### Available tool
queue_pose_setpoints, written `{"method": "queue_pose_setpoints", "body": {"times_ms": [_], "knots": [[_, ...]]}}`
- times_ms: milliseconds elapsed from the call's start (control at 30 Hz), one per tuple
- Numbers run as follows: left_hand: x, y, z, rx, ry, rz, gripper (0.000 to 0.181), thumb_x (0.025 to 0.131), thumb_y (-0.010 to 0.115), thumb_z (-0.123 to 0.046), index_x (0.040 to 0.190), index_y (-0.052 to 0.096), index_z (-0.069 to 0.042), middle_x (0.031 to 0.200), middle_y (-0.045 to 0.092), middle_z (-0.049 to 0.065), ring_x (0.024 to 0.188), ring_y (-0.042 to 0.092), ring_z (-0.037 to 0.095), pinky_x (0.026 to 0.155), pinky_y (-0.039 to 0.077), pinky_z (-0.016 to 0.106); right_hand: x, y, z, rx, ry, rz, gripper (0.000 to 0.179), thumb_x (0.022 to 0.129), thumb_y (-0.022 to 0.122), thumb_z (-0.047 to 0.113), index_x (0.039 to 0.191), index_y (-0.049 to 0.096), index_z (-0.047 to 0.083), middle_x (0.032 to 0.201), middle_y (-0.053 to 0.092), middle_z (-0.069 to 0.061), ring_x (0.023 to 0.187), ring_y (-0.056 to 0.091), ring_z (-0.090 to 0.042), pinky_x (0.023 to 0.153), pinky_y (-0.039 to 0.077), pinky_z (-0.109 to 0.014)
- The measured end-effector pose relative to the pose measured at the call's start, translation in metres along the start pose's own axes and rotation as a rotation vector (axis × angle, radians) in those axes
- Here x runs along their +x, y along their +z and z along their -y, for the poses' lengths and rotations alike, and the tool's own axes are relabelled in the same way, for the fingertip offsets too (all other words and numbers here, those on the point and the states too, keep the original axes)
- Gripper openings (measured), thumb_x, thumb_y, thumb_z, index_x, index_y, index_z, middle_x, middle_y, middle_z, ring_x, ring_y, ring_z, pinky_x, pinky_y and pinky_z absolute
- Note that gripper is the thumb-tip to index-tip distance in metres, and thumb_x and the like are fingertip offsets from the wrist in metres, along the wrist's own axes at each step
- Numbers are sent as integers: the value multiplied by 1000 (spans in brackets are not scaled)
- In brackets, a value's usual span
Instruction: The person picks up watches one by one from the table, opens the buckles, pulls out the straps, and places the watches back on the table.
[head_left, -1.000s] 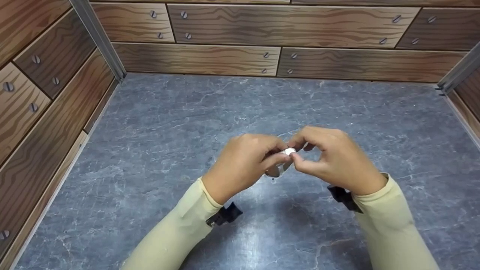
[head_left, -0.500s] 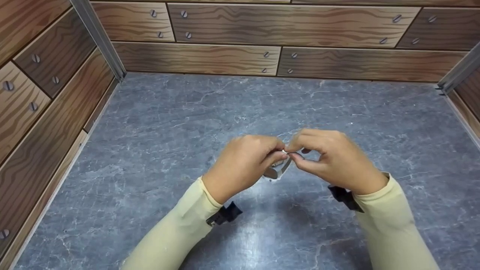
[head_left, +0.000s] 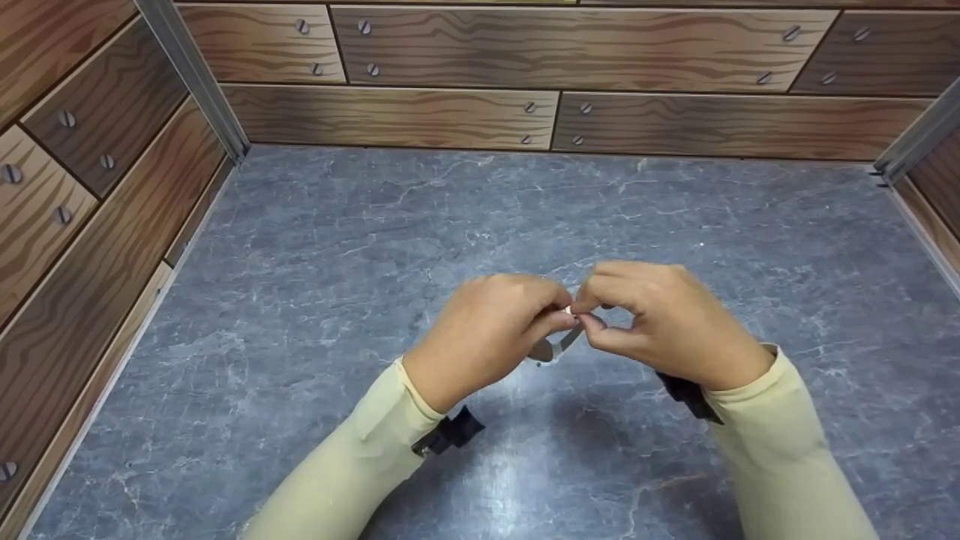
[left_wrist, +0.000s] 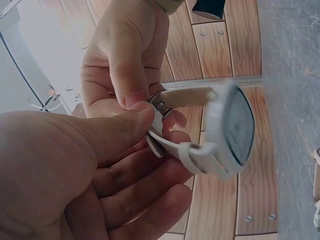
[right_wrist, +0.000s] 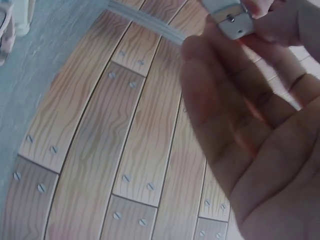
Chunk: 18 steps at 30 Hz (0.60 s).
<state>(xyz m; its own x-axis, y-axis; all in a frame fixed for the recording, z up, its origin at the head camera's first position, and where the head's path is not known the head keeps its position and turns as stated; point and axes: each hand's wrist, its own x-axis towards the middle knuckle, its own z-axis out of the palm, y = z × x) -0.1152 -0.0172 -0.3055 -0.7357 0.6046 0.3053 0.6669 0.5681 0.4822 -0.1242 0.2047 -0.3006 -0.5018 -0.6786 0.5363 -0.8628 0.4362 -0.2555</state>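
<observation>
Both hands hold a white wristwatch [left_wrist: 240, 129] in the air, its strap bent into a loop. My left hand [head_left: 487, 326] pinches one white strap piece [left_wrist: 172, 145] between thumb and fingers. Opposite it, my right hand [head_left: 660, 322] pinches the other strap piece [left_wrist: 187, 96] at its buckle end, fingertips close against the left ones. The metal buckle [right_wrist: 230, 18] shows in the right wrist view, with a strap hole just below it. In the head view the fingers hide most of the strap, and the watch head hangs below the left fingertips.
A blue-grey marbled tabletop [head_left: 360, 232] lies beneath the hands. Wood-patterned panels [head_left: 450, 45] stand behind and at the sides, with grey metal posts [head_left: 199, 82] at the corners. Each wrist carries a small black camera [head_left: 450, 431].
The right thumb and forefinger have drawn closer together at the strap, and less of the white piece shows between the fingertips. Both hands have sunk slightly lower in the head view.
</observation>
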Motion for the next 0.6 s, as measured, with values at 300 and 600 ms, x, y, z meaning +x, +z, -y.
{"method": "queue_pose_setpoints", "body": {"times_ms": [300, 600], "knots": [[0, 2, 0, 47, -3, 16, 22, 101, 64, -37, 100, 76, -18, 87, 73, -11, 69, 63, -4, 68, 53, 21, 0, 2, -2, -38, -49, 48, 24, 81, 76, -4, 87, 68, 17, 84, 62, 9, 64, 48, -3, 57, 43, -17], [1, 2, 0, 28, -13, 36, 17, 103, 64, -31, 98, 75, -18, 81, 69, -11, 65, 60, -3, 65, 51, 20, 1, 4, -4, -49, -78, 35, 25, 78, 74, -5, 84, 66, 17, 82, 60, 8, 65, 47, -4, 57, 43, -19]]}}
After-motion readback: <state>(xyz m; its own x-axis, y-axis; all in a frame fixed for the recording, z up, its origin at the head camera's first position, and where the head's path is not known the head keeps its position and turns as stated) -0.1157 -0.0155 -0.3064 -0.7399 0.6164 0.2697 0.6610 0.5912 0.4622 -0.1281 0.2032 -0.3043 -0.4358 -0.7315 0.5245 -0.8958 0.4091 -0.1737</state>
